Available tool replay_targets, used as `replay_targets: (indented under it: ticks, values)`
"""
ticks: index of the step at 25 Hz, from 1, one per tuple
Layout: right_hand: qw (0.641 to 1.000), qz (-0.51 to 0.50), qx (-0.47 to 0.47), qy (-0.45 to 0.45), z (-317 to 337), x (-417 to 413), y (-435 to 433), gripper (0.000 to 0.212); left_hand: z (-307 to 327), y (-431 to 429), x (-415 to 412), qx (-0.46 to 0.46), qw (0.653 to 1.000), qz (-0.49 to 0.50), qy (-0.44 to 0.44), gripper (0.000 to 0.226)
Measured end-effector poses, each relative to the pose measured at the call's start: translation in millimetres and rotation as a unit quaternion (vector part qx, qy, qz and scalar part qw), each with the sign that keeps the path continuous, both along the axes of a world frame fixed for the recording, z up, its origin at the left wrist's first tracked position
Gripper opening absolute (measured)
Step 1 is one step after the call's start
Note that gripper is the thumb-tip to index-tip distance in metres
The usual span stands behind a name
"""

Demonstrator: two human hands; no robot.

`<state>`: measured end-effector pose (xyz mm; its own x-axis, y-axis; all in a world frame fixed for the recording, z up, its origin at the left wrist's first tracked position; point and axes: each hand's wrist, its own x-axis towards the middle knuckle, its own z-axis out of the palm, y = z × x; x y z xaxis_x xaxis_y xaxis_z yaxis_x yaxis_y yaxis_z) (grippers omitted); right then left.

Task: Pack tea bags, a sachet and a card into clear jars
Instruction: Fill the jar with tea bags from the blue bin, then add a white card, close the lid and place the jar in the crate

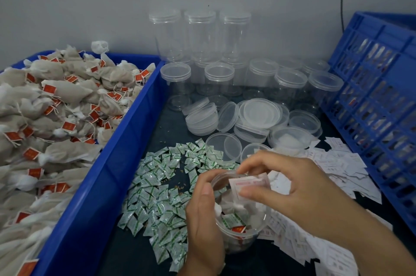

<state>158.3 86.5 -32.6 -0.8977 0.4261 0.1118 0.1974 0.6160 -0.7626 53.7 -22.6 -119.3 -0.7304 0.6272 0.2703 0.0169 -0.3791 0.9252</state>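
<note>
Far left, we are seeing a blue bin (126, 140) heaped with tea bags (67, 118), red tags showing. Just beside it, on the dark bench (139, 253), a loose spread of green-printed sachets (162, 185) is lying.

At the front, the left hand (202, 219) is gripping the open jar (238, 235), fingers (206, 188) curled round its wall. Whether the jar is resting on the bench, we cannot tell. Inside we are making out white tea bags and one sachet; the count is unclear.

The right hand (297, 188) is pinching a card (247, 183) between thumb and forefinger, right at the jar's mouth and partly over the rim.

Behind, empty jars (219, 77) and loose lids (258, 113) are standing well apart from the hands. To the right, scattered cards (337, 170) are lying near a blue crate (378, 95).

We are judging this as the card step, likely the last of the three fillings. The next move is calling for easing the card down past the rim, probably along the wall so it does not buckle on the bags, then letting go and reaching for a lid.
</note>
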Motion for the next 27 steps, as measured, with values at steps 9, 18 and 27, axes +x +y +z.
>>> replay_targets:
  ticks: [9,18,27]
  values:
    - [0.990,-0.025,0.091,-0.104,47,27,8,0.083,25,17,7,-0.005,0.999,0.024,0.034,0.041]
    - [0.932,-0.150,0.329,-0.031,123,70,27,0.082,149,92,43,0.054,0.991,-0.069,0.102,0.036]
    - [0.888,-0.287,0.330,0.145,216,120,99,0.070,246,175,82,0.079,0.944,-0.311,0.082,0.045]
